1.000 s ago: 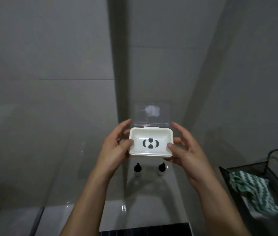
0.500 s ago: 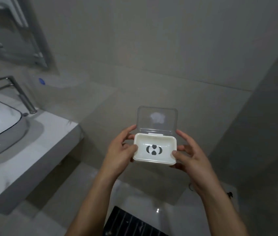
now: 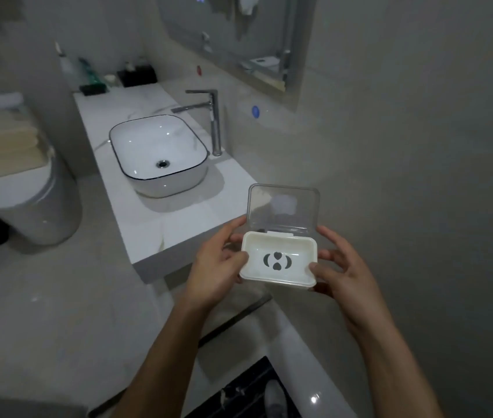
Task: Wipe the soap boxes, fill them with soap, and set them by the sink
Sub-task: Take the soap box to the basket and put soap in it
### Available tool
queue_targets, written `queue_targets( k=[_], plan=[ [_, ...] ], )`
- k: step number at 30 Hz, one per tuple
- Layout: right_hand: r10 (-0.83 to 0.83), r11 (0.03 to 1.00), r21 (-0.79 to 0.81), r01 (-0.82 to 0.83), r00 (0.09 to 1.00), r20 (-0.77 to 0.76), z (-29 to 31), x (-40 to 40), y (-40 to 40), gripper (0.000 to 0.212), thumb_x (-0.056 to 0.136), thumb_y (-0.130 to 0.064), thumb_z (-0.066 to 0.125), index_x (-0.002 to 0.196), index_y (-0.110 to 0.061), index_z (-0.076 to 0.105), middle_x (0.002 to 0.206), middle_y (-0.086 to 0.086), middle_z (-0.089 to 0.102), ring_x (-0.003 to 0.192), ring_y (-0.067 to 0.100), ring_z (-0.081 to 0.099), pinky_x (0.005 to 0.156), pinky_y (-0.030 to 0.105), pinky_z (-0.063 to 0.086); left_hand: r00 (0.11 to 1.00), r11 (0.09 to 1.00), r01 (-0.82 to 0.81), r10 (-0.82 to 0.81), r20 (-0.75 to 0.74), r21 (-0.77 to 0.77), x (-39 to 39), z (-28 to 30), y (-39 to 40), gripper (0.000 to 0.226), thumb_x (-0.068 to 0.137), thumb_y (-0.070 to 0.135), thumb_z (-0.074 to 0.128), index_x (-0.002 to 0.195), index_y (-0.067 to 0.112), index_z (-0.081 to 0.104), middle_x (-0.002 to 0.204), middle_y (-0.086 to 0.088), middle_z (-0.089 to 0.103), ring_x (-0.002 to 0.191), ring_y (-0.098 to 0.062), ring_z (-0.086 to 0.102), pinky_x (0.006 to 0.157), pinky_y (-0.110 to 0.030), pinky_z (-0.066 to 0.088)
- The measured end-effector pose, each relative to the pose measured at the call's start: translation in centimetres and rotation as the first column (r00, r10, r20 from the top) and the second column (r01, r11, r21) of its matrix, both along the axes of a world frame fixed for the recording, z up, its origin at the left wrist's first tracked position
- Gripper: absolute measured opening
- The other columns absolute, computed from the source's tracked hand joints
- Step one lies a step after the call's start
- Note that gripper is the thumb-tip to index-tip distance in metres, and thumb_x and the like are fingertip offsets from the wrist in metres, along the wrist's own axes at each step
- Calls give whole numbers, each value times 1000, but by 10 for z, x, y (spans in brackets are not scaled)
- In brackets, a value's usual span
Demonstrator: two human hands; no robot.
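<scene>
I see the soap box (image 3: 280, 260) held in the air, near the right end of the worktop (image 3: 178, 218) and to the near right of the sink (image 3: 157, 146). Its long axis runs left to right, a little tilted, with the right end slightly nearer to me. The white tray faces up and is empty. The clear lid (image 3: 283, 208) stands open on the far side, hinged at the far long edge, almost upright.

My left hand (image 3: 215, 267) holds the left short end: the thumb lies on the rim, the fingers curl behind and under. My right hand (image 3: 341, 273) holds the right short end in the same way, thumb on the near corner, fingers spread behind the box. So each grip pinches one end of the box. Both forearms come up from the near edge.

Inside the tray there is a dark pattern of drain holes, like two brackets around two drops. I can read no writing.
</scene>
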State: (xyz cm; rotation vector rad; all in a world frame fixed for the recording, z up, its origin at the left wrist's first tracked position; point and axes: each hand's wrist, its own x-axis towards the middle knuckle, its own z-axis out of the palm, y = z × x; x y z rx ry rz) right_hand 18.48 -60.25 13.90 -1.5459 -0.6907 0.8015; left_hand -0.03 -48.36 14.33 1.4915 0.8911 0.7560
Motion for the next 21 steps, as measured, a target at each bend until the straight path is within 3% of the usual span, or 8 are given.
queue_targets(
  k=[4,8,13,16,21],
  plan=[
    [192,981,1,-192,981,-11,-4,-6,70,69,84,8,64,128,-45,61,87,-11,70,81,9,70,63,31,58,978,978,-208,208,-32,-1,-25,0,34,60,85,-1,54,134,33,56,110,-1,63,80,-18,69,52,-34,58],
    [379,925,11,-379,925,7,6,-13,138,67,86,9,62,125,-45,63,93,-3,66,78,7,68,64,31,58,919,919,-393,394,-38,29,-44,6,62,60,86,-3,53,136,31,55,110,-3,60,67,-12,64,53,-36,59],
    [597,802,-18,-597,802,22,20,-33,204,65,86,6,61,126,-46,62,105,9,65,90,21,71,67,37,62,809,809,-588,588,-21,14,-68,9,82,64,83,-5,52,130,37,58,103,1,61,62,-10,59,53,-32,57],
    [686,728,-38,-685,728,17,19,-54,229,66,86,7,62,128,-45,61,107,8,67,97,25,69,70,40,63,731,733,-680,680,-49,19,-88,3,82,63,83,-3,54,128,41,57,99,8,65,65,-14,60,59,-39,61],
    [771,635,-55,-771,636,-14,13,-98,264,68,85,9,61,129,-43,61,109,9,66,100,21,68,67,35,62,634,638,-770,767,-102,10,-127,-6,92,62,83,3,56,136,35,55,99,17,65,72,-13,65,59,-26,56]
  ],
)
